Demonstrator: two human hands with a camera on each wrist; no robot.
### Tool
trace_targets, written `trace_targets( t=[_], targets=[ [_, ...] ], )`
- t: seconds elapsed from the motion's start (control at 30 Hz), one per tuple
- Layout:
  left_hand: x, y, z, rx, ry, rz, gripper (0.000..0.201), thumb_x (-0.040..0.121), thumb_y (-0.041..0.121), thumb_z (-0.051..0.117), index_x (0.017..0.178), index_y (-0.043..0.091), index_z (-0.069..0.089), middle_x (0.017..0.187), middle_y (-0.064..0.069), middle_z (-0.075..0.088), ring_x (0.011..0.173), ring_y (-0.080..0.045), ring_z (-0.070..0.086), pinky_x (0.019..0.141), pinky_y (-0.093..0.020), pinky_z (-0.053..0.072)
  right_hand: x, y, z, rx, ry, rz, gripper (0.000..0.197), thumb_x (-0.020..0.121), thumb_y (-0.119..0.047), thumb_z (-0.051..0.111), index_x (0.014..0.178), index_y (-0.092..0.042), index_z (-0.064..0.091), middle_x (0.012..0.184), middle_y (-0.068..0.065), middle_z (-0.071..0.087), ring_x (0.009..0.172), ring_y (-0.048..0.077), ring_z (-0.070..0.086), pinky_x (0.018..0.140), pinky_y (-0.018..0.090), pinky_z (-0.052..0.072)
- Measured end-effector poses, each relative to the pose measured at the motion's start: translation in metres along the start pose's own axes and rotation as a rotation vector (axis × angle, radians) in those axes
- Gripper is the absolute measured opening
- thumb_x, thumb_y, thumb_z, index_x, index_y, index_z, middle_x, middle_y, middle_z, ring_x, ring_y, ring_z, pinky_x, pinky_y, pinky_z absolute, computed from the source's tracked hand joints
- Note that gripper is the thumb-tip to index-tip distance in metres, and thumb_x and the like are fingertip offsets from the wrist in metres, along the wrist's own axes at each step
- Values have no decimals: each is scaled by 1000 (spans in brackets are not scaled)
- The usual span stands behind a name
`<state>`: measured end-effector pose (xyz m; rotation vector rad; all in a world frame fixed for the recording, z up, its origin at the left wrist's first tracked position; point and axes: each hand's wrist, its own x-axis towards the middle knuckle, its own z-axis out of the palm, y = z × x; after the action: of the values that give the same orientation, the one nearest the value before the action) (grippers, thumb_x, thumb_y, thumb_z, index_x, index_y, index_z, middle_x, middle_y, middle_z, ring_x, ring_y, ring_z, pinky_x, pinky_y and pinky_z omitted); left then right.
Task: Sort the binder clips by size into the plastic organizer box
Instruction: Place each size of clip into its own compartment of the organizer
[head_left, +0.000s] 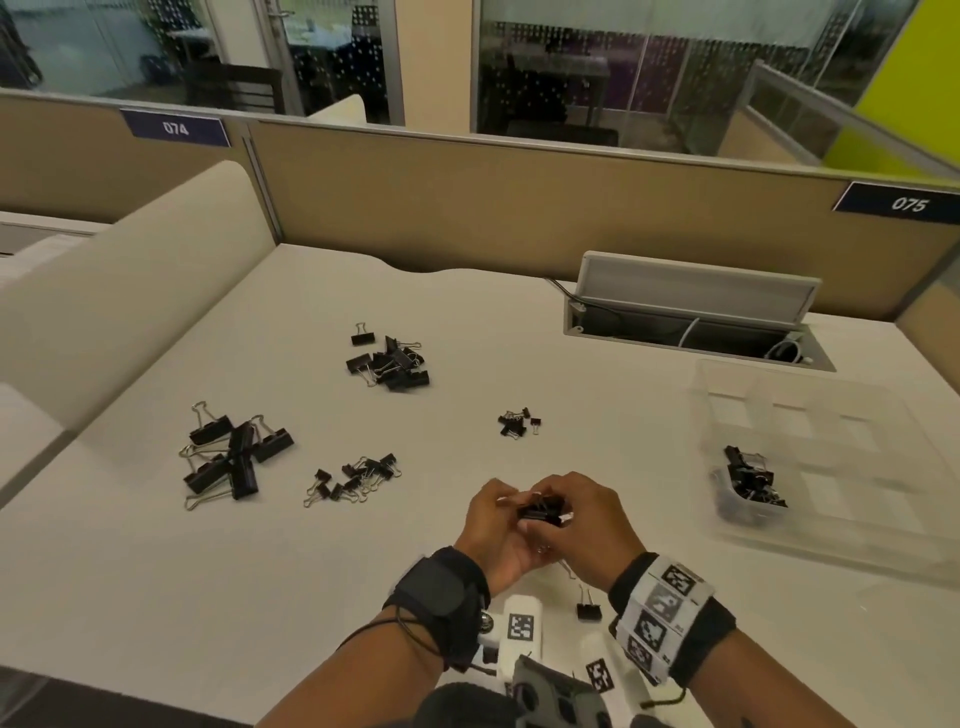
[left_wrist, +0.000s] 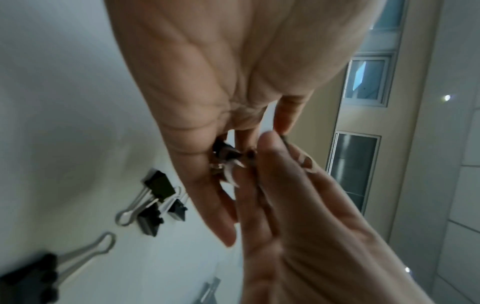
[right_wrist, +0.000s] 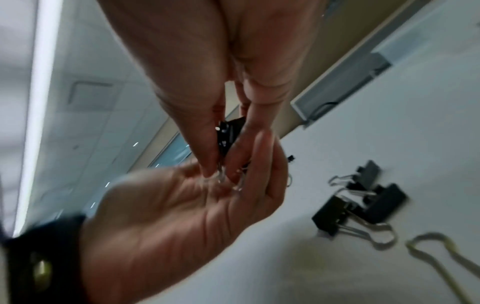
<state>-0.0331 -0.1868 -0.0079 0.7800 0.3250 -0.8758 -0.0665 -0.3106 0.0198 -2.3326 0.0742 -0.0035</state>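
Both hands meet low over the near middle of the desk around a small bunch of black binder clips. My left hand cups the bunch from below, fingers curled round the wire handles. My right hand pinches the black clip bodies from above between thumb and fingers. The clear plastic organizer box stands at the right, with several black clips in its near-left compartment. Much of the held bunch is hidden by my fingers.
Sorted heaps lie on the desk: large clips at left, medium clips farther back, small clips near centre, tiny clips. One clip lies under my right wrist. An open cable hatch sits behind the box.
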Motion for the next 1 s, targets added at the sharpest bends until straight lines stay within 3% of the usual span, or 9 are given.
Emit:
trace_targets(
  t=[0.07,0.17,0.23,0.3,0.4,0.63,0.77,0.9,1.0],
  targets=[
    [1,3,-2,-16,50,-29,55,91,46,37,117,2,60,100,-18,62,89,-29,63,77,-38,53,1,-6,9,-105,-49,-15,28,77,-24,75,103,-28,66,97,-7,60,89,8,57,74,7,38],
    [1,6,-7,-25,136,-63,63,89,54,45,121,2,61,110,-20,62,103,-31,61,90,-41,50,0,-14,17,-155,-142,-10,40,76,-26,76,113,-30,64,107,-5,61,98,10,57,87,19,46],
    [5,5,-14,-46,175,-82,56,88,55,49,108,6,64,95,-17,67,84,-28,64,76,-34,53,-1,-17,13,-127,-133,7,47,72,-27,80,116,-27,64,109,-6,61,97,9,59,86,22,49],
    [6,4,-20,-66,217,-102,40,92,47,50,89,7,57,69,-12,63,59,-22,59,52,-24,51,0,-15,0,-73,-36,54,43,69,-29,84,109,-24,68,101,-9,63,87,4,61,73,15,48],
    [2,5,-23,18,262,-95,36,89,42,54,75,8,54,65,-9,54,52,-19,53,35,-16,37,0,7,-28,-33,86,201,28,67,-32,85,88,-23,70,86,-9,65,76,6,62,62,12,43],
    [3,4,-17,101,198,-91,16,80,19,58,69,7,59,70,-12,61,55,-19,55,37,-17,40,-35,49,-11,-384,-321,419,62,57,-53,83,107,-32,52,104,-8,55,93,12,54,80,27,46],
    [6,1,-8,194,172,-80,13,81,15,59,82,5,66,69,-8,61,55,-16,53,38,-17,38,-35,50,5,-312,-242,431,42,66,-40,80,100,-27,58,101,-7,59,88,10,58,77,23,50],
    [8,2,-2,354,179,-101,23,92,24,56,73,11,58,58,1,48,45,-9,42,37,-16,31,-31,51,1,-284,-213,449,32,74,-31,73,102,-23,60,99,-6,60,87,11,58,77,24,51],
    [5,7,0,611,216,-29,32,94,36,55,72,13,59,55,3,47,44,-9,39,38,-18,25,-32,58,-10,-61,-156,514,34,72,-24,74,103,-21,59,93,-3,58,78,10,59,65,25,55]
  ],
)
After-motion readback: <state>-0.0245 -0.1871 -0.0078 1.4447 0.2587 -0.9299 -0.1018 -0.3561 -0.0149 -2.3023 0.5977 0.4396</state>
